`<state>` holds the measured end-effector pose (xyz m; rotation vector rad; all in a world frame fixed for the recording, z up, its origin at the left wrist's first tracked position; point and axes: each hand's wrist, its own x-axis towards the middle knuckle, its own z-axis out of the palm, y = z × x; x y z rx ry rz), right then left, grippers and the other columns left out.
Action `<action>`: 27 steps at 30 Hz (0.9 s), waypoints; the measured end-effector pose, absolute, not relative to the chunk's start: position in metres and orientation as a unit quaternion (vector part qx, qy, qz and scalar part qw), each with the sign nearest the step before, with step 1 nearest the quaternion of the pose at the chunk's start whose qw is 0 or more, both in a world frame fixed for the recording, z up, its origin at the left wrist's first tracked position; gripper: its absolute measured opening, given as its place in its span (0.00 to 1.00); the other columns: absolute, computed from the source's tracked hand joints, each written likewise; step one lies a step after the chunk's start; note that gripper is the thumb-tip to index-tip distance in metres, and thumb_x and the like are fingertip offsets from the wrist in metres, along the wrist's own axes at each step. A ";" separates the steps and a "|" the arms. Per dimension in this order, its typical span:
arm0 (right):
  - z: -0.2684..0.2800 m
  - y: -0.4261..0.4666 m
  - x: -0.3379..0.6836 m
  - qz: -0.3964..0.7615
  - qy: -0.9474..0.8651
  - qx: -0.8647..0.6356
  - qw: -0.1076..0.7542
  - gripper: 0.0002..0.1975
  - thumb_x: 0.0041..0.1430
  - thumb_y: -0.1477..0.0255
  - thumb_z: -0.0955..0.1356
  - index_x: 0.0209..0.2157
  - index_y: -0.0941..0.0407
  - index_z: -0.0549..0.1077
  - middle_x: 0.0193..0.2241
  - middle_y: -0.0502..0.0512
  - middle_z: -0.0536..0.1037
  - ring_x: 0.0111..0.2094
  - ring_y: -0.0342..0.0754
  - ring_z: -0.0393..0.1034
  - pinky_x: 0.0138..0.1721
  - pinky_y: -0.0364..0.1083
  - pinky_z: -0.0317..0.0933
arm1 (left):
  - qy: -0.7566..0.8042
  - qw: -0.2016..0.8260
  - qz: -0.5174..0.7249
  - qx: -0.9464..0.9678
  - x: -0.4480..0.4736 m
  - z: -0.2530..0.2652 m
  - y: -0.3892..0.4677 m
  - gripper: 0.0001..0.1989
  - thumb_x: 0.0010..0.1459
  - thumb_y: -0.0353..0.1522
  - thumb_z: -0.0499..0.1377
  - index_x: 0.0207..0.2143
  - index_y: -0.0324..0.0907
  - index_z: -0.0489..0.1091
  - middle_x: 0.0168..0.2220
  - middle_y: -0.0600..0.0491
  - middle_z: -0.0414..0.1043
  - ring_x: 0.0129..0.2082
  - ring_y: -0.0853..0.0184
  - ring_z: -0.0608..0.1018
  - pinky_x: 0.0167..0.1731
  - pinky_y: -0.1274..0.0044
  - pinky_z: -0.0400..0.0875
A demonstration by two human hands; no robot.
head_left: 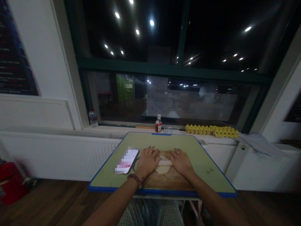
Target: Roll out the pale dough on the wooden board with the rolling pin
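At lower centre, left hand (148,161) and right hand (181,161) lie unclenched on the pin (165,163), whose ends I'd hold over soft-looking dough (162,170).

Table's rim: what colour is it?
The rim is blue, best seen along its near edge in the head view.

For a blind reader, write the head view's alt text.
Left hand and right hand rest over a rolling pin on flattened dough, atop a brown board on a green table. A phone lies left, a dark window behind.
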<state>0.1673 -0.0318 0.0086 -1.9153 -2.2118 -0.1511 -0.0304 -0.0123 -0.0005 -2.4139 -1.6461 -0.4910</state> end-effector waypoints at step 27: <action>0.010 0.066 0.167 -0.022 -0.658 -0.733 0.171 0.21 0.62 0.65 0.60 0.50 0.61 0.74 0.48 0.66 0.76 0.56 0.56 0.63 0.50 0.48 0.59 | -0.667 0.009 -0.178 -0.723 -0.026 0.013 0.056 0.18 0.62 0.38 0.51 0.45 0.37 0.73 0.51 0.42 0.72 0.54 0.56 0.68 0.52 0.67 0.63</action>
